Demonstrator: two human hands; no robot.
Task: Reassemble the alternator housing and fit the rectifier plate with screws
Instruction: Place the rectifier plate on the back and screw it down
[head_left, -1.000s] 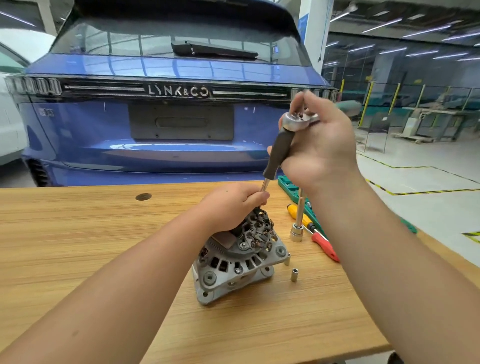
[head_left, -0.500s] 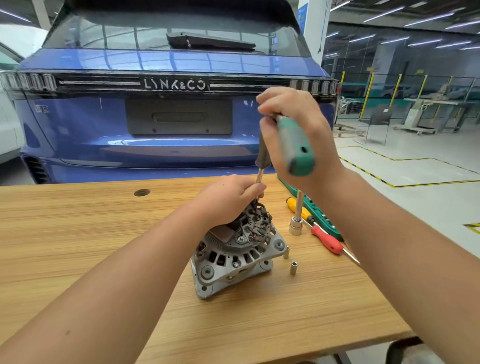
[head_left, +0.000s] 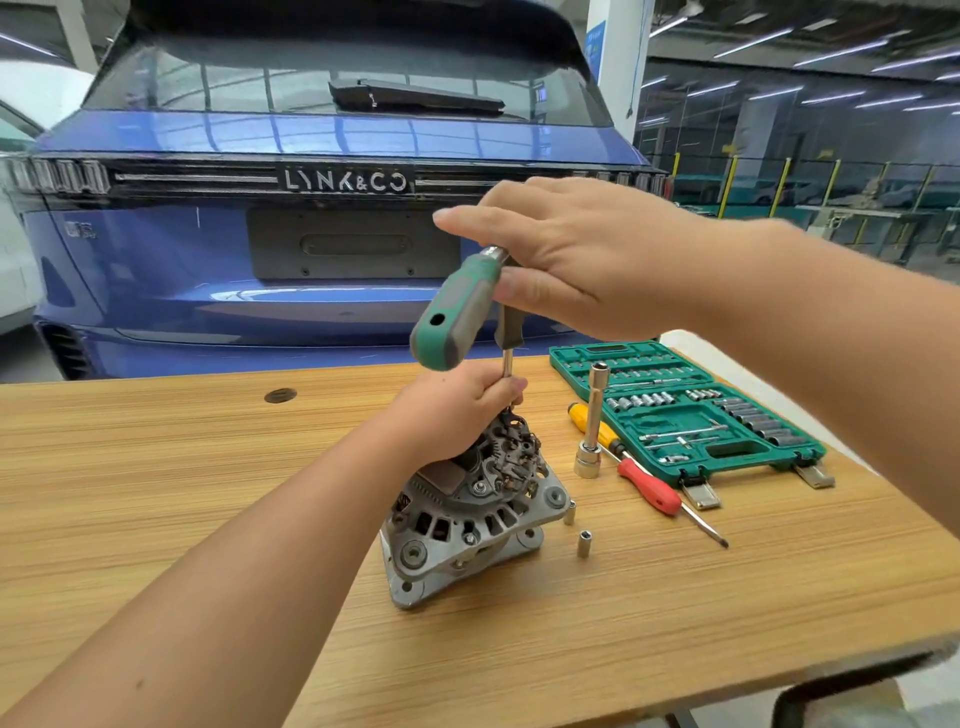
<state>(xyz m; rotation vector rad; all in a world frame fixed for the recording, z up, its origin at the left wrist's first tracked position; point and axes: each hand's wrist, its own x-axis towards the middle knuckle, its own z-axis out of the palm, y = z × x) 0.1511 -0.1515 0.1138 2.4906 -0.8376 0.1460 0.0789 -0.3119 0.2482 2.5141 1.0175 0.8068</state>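
Observation:
The grey alternator (head_left: 457, 525) stands tilted on the wooden table (head_left: 208, 467), with the dark rectifier plate (head_left: 514, 457) on its top. My left hand (head_left: 457, 405) grips the thin steel shaft of a bit driver (head_left: 508, 332) just above the rectifier. My right hand (head_left: 587, 260) is above it and holds the head of a ratchet between thumb and fingers. The ratchet's green handle (head_left: 457, 317) points down to the left. The tip of the shaft is hidden behind my left hand.
Right of the alternator lie two small sockets (head_left: 583, 543), an upright extension bar on a socket (head_left: 592, 421), a yellow screwdriver (head_left: 576, 415) and a red one (head_left: 649, 486). An open green socket case (head_left: 691, 415) sits at the right edge. A blue car (head_left: 311, 270) stands behind the table.
My right hand has swung the ratchet handle round from the right to the left. My left hand has stayed on the shaft. The view has shifted, showing the socket case.

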